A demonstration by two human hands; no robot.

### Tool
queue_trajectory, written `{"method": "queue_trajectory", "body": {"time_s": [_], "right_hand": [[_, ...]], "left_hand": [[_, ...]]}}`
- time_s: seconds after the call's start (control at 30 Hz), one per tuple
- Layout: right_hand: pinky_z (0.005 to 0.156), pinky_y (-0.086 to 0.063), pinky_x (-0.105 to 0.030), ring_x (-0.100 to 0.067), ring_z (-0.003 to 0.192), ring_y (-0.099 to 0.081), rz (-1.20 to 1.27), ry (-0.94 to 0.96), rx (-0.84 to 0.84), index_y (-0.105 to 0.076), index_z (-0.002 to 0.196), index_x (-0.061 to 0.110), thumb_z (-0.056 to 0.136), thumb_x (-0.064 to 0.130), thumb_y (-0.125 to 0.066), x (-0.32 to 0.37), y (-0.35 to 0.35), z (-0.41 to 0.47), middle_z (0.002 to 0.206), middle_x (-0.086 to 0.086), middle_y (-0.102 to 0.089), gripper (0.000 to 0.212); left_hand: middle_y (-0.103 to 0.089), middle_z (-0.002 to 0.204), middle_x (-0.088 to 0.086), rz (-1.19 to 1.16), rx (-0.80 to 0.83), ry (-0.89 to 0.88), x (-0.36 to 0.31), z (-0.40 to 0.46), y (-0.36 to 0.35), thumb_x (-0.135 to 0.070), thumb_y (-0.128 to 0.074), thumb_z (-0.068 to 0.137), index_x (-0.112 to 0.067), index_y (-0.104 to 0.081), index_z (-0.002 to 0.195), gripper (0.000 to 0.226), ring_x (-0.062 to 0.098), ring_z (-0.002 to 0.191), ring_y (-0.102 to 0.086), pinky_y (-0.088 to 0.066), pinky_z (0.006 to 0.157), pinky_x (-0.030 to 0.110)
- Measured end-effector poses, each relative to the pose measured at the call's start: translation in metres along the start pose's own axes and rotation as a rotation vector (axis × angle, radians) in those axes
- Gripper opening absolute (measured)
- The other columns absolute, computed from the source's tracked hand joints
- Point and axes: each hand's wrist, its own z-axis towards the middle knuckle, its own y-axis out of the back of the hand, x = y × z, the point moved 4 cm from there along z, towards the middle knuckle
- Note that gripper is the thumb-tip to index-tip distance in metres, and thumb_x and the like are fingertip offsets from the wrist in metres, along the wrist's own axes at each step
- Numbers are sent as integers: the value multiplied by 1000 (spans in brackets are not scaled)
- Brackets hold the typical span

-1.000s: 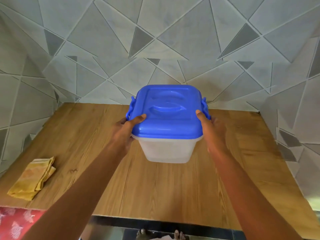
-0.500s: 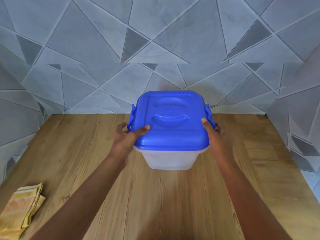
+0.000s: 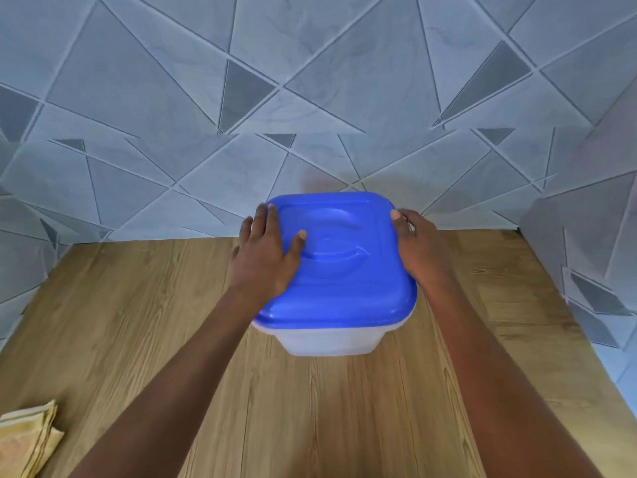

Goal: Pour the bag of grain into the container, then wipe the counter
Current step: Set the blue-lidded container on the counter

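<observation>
A clear plastic container (image 3: 331,341) with a blue snap-on lid (image 3: 348,267) stands on the wooden counter (image 3: 138,305), close to the back wall. My left hand (image 3: 265,260) lies flat on the lid's left side with its fingers spread and the thumb pointing toward the lid's centre. My right hand (image 3: 418,250) clasps the lid's right edge; its thumb is on top and its fingers are hidden down the side. A folded yellow cloth (image 3: 27,439) lies at the counter's near left corner. No bag of grain is in view.
Grey tiled walls with a triangle pattern close the counter in at the back (image 3: 310,98), the left and the right (image 3: 586,270). Bare wood stretches in front of and to either side of the container.
The container went from being carried in both hands above the counter to standing on it near the back wall. My left hand shifted from the side onto the lid's top.
</observation>
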Motion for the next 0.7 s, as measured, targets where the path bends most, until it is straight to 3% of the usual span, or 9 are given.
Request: {"method": "queue_trajectory", "body": {"time_s": [0.2,0.3,0.4,0.53,0.7], "right_hand": [[72,-44,-32,-25,94,-62,-106,2,15,-65,112,12,106,33,-38,-6,3,8,108,-7,-68,34],[57,-37,-25,-22,84,-59,-139,11,32,-62,112,9,106,30,-38,-7,5,10,101,-5,-65,32],[54,-33,-21,-21,83,-57,-150,18,35,-62,114,10,107,29,-39,-7,6,9,101,-4,-62,31],[52,-29,-20,-12,66,-50,-234,60,17,-58,96,10,107,24,-39,-3,10,13,88,-6,-58,26],[51,-29,-21,-9,64,-50,-238,65,24,-55,91,10,107,23,-39,2,10,9,72,3,-51,26]], "left_hand": [[0,170,-2,47,37,6,-1,0,-3,-61,-28,101,-19,-4,161,77,25,156,-2,-29,118,56],[1,170,0,66,44,15,-2,1,-3,-60,-27,101,-17,-2,160,77,27,156,-2,-28,119,57],[2,170,0,89,55,32,-3,1,-4,-60,-24,101,-17,0,160,77,27,156,-2,-27,119,55],[1,170,1,100,52,35,-6,1,-5,-61,-23,101,-16,0,160,78,28,156,-3,-27,119,54],[-1,170,2,75,43,40,-4,0,-7,-60,-25,102,-16,-2,160,77,28,156,-4,-28,119,53]]}}
